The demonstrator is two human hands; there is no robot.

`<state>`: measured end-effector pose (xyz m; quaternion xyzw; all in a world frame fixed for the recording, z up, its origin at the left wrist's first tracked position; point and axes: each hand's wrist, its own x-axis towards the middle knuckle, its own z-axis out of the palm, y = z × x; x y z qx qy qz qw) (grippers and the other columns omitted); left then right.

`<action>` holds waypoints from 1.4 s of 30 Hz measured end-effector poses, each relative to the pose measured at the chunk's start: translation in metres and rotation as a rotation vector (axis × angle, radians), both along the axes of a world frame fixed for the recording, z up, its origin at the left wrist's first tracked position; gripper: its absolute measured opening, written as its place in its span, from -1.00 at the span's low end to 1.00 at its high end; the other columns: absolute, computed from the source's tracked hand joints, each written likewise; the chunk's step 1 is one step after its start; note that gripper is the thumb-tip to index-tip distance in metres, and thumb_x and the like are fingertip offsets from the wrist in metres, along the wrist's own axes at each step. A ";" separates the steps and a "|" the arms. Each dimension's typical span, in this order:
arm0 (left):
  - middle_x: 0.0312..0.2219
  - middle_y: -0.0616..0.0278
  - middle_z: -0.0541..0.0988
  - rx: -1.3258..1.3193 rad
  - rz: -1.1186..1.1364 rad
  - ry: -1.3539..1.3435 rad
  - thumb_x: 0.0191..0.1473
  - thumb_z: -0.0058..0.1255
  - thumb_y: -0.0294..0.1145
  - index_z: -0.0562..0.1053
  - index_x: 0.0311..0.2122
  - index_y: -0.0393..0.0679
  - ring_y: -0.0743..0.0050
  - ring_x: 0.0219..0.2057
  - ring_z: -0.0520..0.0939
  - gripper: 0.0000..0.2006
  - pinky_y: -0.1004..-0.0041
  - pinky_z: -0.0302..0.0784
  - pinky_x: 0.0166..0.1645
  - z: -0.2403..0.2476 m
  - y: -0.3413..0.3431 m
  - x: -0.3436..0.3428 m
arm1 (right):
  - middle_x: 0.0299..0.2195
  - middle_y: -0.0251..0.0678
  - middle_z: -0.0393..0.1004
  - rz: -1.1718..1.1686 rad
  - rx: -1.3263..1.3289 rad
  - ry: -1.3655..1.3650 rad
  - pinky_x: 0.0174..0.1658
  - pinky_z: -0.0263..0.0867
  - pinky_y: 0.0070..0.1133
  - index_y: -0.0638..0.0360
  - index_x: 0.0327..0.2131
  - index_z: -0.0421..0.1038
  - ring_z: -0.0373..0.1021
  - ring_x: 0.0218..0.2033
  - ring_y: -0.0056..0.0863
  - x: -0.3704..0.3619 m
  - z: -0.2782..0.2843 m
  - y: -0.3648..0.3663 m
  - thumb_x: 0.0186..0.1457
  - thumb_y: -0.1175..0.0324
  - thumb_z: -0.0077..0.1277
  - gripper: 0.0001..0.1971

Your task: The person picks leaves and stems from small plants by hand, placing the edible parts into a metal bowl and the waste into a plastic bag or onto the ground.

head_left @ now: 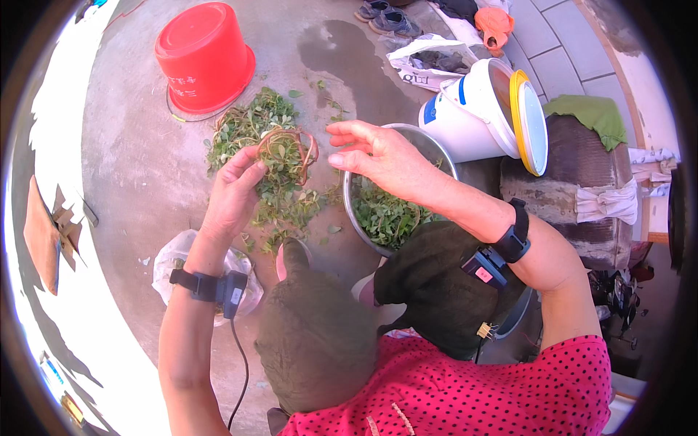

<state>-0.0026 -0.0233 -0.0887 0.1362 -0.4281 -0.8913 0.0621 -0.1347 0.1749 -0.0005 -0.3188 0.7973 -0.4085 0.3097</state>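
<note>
My left hand (240, 180) is closed, its thumb and fingers pinching a sprig of leafy greens (287, 149) with reddish-brown, curling stems. Just behind and under it, a loose pile of the same kind of small-leaved greens (251, 116) spreads over the floor. To the right, my right hand (378, 154) hovers over the near-left side of a round metal basin (348, 211). Its fingers are apart and nothing shows between them. More picked greens (389, 218) lie inside the basin, partly covered by my right forearm.
An upside-down red bucket (203, 58) stands at the far left. Right of the basin leans a white bucket (465, 109) with a yellow-rimmed lid (531, 123). A clear plastic bag (171, 261) lies by my left forearm. Shoes (392, 22) and a white bag (411, 62) are behind.
</note>
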 end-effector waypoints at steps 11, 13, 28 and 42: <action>-0.44 0.41 0.53 -0.639 -0.133 -0.235 0.13 -0.03 -0.42 0.49 -0.12 -0.20 0.72 -0.46 0.46 -0.78 0.68 0.40 -0.32 0.135 -0.046 0.059 | -0.67 -0.48 0.36 0.083 -0.304 0.126 -0.50 0.18 -0.66 0.25 -0.33 0.41 0.25 -0.62 -0.74 0.021 0.056 -0.040 0.18 0.23 -0.10 -0.75; -0.41 0.36 0.54 -0.686 -0.113 -0.222 0.12 -0.02 -0.41 0.48 -0.11 -0.22 0.68 -0.41 0.50 -0.77 0.66 0.42 -0.27 0.152 -0.042 0.063 | -0.66 -0.47 0.37 0.018 -0.272 -0.011 -0.49 0.18 -0.69 0.23 -0.31 0.43 0.27 -0.59 -0.76 0.024 0.057 -0.041 0.18 0.24 -0.09 -0.76; -0.23 0.29 0.56 -0.499 -0.184 -0.171 0.23 -0.15 -0.25 0.44 -0.07 -0.28 0.59 -0.25 0.53 -0.68 0.51 0.46 -0.15 0.195 -0.005 0.051 | -0.65 -0.51 0.37 0.052 -0.407 0.076 -0.48 0.20 -0.71 0.19 -0.36 0.48 0.30 -0.56 -0.80 0.042 0.078 -0.032 0.16 0.23 -0.02 -0.78; -0.54 0.37 0.46 -0.452 -0.088 -0.144 0.13 -0.07 -0.32 0.48 -0.32 -0.25 0.61 -0.52 0.44 -0.80 0.52 0.39 -0.38 0.162 0.020 0.030 | -0.62 -0.49 0.35 0.018 -0.572 0.128 -0.44 0.19 -0.70 0.25 -0.38 0.46 0.25 -0.54 -0.75 0.025 0.061 -0.031 0.13 0.28 0.01 -0.80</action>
